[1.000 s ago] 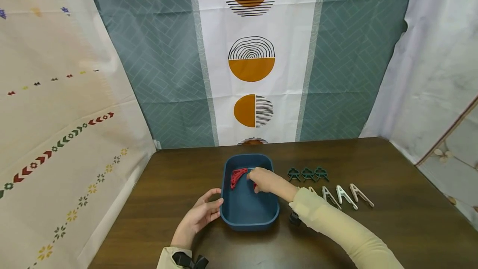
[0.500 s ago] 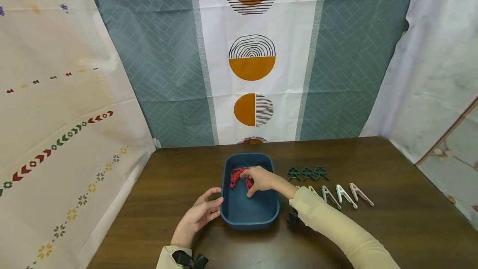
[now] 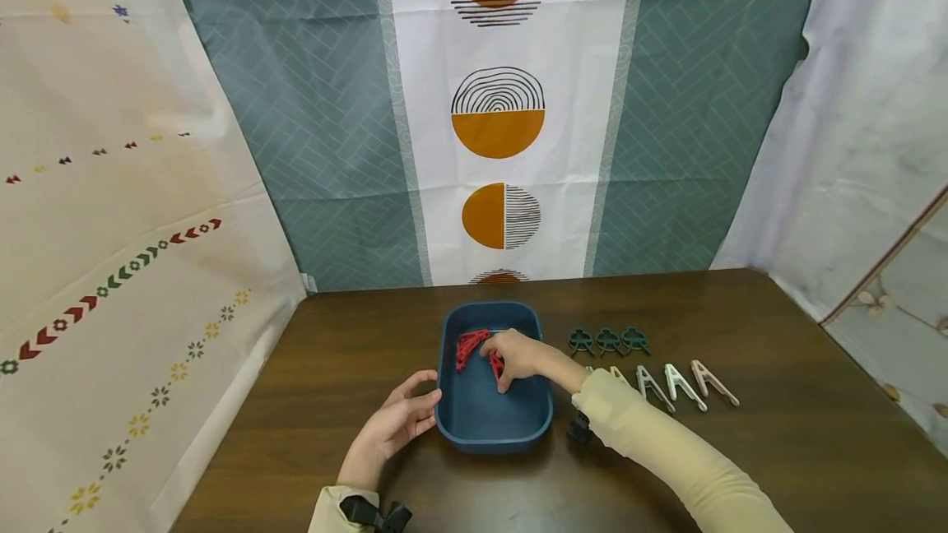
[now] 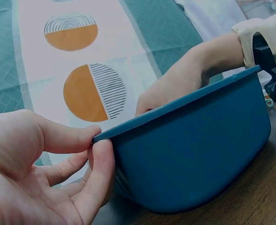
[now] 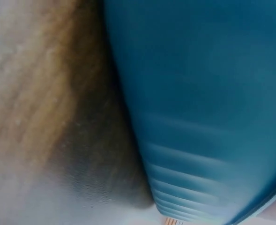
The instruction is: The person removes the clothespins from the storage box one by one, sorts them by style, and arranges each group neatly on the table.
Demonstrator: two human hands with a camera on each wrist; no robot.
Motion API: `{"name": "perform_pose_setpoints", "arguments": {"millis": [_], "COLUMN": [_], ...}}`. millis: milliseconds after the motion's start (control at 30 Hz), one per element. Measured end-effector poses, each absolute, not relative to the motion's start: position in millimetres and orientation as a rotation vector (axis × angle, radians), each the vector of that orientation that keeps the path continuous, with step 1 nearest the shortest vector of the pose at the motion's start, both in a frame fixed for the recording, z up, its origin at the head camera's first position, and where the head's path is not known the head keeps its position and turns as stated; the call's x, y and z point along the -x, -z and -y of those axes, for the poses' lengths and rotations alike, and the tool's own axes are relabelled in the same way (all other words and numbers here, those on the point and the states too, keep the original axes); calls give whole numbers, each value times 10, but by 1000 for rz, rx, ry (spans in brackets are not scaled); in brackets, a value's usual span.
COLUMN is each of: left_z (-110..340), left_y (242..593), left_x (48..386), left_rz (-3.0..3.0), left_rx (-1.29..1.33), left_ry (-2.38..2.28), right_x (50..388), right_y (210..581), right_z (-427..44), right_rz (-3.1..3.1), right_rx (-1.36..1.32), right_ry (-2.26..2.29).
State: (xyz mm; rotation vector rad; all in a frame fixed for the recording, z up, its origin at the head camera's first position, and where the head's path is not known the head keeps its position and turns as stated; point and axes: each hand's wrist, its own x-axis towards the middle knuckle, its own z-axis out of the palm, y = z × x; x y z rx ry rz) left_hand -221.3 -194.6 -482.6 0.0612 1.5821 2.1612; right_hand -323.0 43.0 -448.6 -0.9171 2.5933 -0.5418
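Note:
A blue plastic bin stands on the table in the head view. My left hand pinches its left rim between thumb and fingers, as the left wrist view shows closely. Inside the bin, my right hand holds a red clothespin between thumb and fingers, partly covering it. Just left of it on the bin floor lie red clothespins, close together; their number is hard to tell. The right wrist view shows the bin's outer wall and no hand at work.
Right of the bin, three dark green clover-shaped clips lie in a row. Nearer, a row of pale clothespins spreads rightward, partly hidden by the right forearm. The wooden table ends at hanging cloths.
My right hand has shifted left inside the bin with the red clothespin, then slightly back right, beside the other red ones. The left hand stays on the rim.

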Motion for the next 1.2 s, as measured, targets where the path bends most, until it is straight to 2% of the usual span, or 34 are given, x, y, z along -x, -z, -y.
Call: {"name": "perform_pose_setpoints", "arguments": {"millis": [500, 833, 1200], "left_z": [1917, 1932, 1946], "left_y": [4829, 4841, 4819], "left_x": [2234, 2208, 2214], "left_rz": [-1571, -1551, -1546], "left_rx": [-47, -49, -58], "left_ry": [-2166, -2176, -2177], "right_x": [3142, 2868, 2657], "right_y": [4377, 4231, 4188], "right_z": [-639, -900, -1098], "right_rz": [-2562, -2531, -2523], "right_rx": [1108, 1012, 1052], "right_ry": [760, 1005, 1092]}}
